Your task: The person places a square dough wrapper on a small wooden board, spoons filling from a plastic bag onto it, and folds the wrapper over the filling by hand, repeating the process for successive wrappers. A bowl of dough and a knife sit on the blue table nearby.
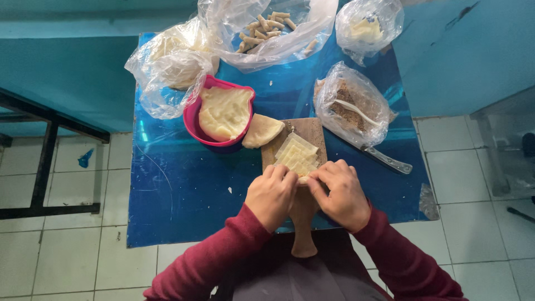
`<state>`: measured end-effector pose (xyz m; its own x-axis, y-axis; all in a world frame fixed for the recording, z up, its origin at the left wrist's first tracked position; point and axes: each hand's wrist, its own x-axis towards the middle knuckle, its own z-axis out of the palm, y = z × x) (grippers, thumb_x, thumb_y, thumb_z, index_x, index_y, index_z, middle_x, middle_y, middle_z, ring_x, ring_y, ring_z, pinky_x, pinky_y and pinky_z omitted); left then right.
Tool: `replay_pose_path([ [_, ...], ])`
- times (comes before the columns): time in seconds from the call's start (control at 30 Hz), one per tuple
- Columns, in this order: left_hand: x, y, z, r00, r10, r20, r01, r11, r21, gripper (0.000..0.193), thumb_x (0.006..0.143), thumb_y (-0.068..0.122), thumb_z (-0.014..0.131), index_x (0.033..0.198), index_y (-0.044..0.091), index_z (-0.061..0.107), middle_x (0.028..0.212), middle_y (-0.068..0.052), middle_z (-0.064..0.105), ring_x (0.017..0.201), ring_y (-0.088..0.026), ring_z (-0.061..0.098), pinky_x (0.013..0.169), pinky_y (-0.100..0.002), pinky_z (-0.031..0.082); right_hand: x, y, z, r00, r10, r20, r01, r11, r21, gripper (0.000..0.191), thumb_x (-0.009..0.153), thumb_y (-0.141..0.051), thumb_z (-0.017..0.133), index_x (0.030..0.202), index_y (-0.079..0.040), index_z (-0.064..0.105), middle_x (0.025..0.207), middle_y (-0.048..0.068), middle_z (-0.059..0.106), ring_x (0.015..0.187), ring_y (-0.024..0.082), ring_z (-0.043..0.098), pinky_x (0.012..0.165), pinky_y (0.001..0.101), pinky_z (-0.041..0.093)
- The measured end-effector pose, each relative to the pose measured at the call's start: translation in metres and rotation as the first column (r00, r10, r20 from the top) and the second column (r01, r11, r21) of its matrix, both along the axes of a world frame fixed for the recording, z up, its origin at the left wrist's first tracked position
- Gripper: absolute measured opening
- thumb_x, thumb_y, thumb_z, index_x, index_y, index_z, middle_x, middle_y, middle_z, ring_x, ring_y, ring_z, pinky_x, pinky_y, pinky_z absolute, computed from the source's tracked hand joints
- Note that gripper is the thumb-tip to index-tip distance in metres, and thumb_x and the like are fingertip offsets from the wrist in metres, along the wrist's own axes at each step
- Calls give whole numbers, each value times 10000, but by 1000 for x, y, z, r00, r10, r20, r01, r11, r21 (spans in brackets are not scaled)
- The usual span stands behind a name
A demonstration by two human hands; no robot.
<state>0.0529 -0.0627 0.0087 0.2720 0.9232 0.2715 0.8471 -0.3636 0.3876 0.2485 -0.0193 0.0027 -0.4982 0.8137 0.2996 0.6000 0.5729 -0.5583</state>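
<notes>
We pinch a small pale dough piece [302,180] between our left hand [271,195] and right hand [341,193], fingertips closed on it, over the handled wooden cutting board [304,209]. Cut pale dough squares [298,154] lie just beyond; a pink bowl of dough [192,122] sits left on the blue table [178,189].

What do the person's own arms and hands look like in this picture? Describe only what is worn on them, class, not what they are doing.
Both arms are covered by long dark red sleeves of a soft knit-like fabric, ending in snug cuffs at the wrists. The left hand and the right hand are bare: no gloves show, and no rings, watch or bracelets are visible. The sleeves are plain, with no markings or print.
</notes>
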Motion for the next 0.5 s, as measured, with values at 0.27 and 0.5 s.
replay_pose_path([
  [0.27,-1,14,-4,998,26,59,-22,998,-61,149,883,194,685,921,76,602,898,-93,598,883,-293,611,706,-410,509,-12,5,2,984,-113,137,125,989,-80,142,794,-233,786,765,-132,690,814,19,642,853,248,577,744,406,396],
  [0.5,-7,14,-4,994,-31,106,33,999,-15,138,824,119,647,958,95,625,955,-87,597,941,-287,593,798,-382,513,-9,6,8,999,28,20,-29,998,63,117,798,-115,734,912,-128,709,935,24,677,919,259,585,805,402,423],
])
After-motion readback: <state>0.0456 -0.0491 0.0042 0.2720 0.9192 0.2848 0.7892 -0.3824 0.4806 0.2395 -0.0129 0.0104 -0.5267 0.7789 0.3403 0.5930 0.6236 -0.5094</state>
